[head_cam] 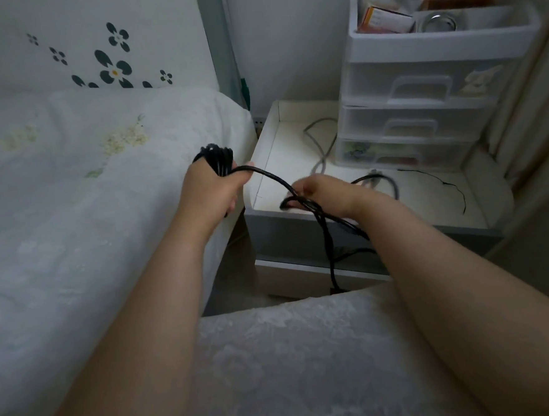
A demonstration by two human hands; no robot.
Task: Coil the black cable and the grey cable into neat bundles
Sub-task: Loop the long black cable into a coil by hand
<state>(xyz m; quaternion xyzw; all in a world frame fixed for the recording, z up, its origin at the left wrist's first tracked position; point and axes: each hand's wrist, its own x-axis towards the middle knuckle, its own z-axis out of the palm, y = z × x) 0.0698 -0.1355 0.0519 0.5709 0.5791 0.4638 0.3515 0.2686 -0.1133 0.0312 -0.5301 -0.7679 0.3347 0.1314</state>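
While the left hand (211, 188) grips a bunch of black cable (266, 175) loops over the bed's (69, 176) right edge, the right hand (322, 191) pinches a loose stretch of the same cable above the bench's (279, 162) front edge, with the rest dangling toward the floor. Grey cable (323, 152) lies uncoiled on the bench, just beside the plastic drawers (422, 113) at the back.
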